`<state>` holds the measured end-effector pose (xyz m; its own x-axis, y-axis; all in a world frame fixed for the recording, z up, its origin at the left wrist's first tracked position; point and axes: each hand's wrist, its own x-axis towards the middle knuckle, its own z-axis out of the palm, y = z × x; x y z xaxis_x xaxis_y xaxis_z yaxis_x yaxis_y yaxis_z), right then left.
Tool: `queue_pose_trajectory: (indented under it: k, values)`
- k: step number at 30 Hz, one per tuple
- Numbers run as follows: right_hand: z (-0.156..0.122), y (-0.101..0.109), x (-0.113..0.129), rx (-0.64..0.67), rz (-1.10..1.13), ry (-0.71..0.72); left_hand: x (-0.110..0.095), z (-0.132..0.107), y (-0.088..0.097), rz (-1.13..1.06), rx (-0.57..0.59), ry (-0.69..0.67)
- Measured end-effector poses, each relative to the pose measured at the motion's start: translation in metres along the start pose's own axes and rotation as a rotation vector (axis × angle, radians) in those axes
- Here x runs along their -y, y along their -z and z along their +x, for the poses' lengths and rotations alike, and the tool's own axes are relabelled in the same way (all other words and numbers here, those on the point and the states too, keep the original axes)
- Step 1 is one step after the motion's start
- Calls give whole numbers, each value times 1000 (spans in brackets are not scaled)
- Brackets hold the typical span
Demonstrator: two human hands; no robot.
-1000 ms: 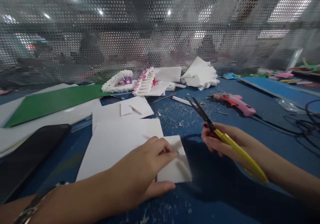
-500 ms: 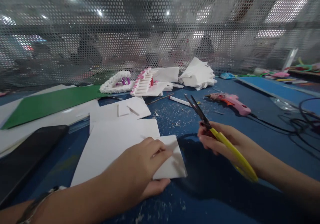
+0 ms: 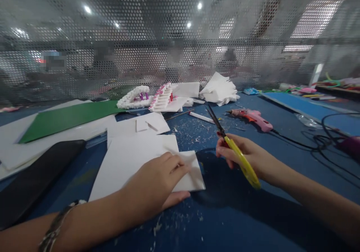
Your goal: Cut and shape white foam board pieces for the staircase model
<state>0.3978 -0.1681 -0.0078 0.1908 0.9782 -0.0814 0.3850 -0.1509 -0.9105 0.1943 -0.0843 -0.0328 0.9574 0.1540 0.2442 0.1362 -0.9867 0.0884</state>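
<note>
On the blue table [image 3: 174,231], the left hand [image 3: 157,179] rests across the small white card [image 3: 194,179], fingers and thumb apart, probably to steady it at the right edge of the large white sheet [image 3: 132,158]. The right hand [image 3: 250,149] is closed around the scissors [image 3: 235,150] near their pivot, blades pointing away, apparently a grip for holding rather than cutting.

The left hand [image 3: 159,175] rests over a small white sheet [image 3: 195,173] on the blue desk [image 3: 222,218]; the right hand [image 3: 251,152] holds yellow-handled scissors [image 3: 242,162] near a pink glue gun [image 3: 260,120].
</note>
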Motion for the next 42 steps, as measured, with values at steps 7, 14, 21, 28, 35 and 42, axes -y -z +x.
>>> queue_pose_trajectory:
  k: [7,14,21,28,35,42]
  values:
    - [27,-6,9,166,-264,9,1,-1,0,60,-5,-25]
    - [42,-24,14,64,-339,122,5,-6,5,119,17,-88]
    - [29,-33,15,124,-261,131,26,-10,10,52,2,-194]
    - [36,-38,19,246,-198,114,28,-23,9,76,-92,-182]
    - [27,-45,10,197,35,173,21,-26,8,268,-239,-121]
    - [17,-64,14,42,447,198,5,-29,20,334,-453,45]
